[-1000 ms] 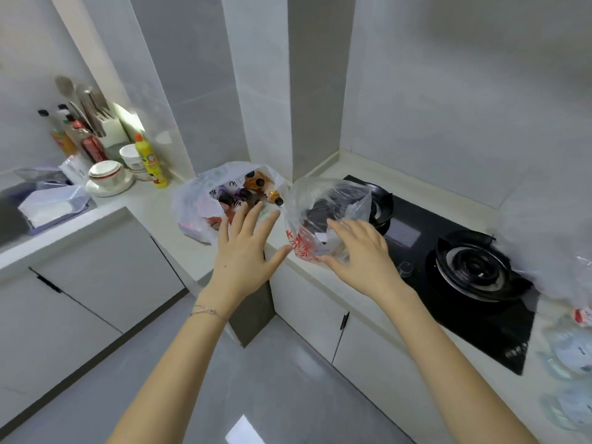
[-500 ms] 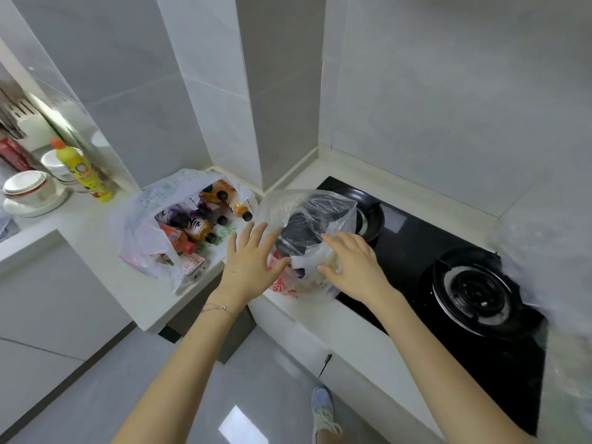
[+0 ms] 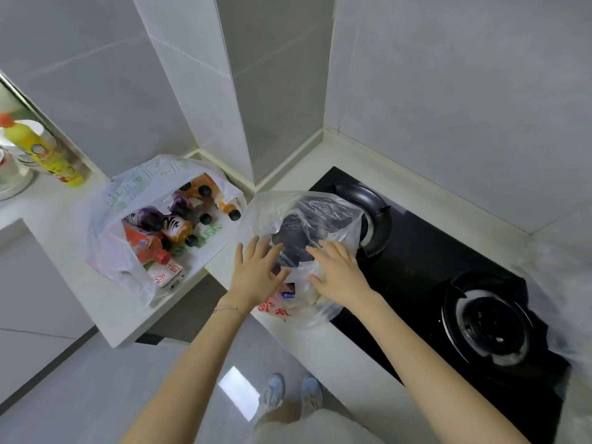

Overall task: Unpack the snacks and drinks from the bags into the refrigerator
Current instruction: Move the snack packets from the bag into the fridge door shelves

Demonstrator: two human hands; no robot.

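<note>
A clear plastic bag (image 3: 307, 216) with red print and small packets inside sits on the counter edge beside the hob. My left hand (image 3: 256, 270) rests flat on its left side, fingers spread. On its right side lies my right hand (image 3: 336, 270), fingers apart, pressing the plastic. Neither hand grips anything that I can see. To the left, a white plastic bag (image 3: 105, 219) lies open on the counter, with several drink bottles (image 3: 177, 229) with black and red caps and a small carton (image 3: 168, 275) inside.
A black gas hob (image 3: 426, 267) with two burners takes up the counter on the right. A yellow bottle (image 3: 48, 152) with an orange cap and white bowls stand at far left. More clear plastic shows at the right edge. Grey floor and my shoes lie below.
The view has tilted down and closer to the counter. Both hands have come to rest on the clear bag, the left one now touching its side.
</note>
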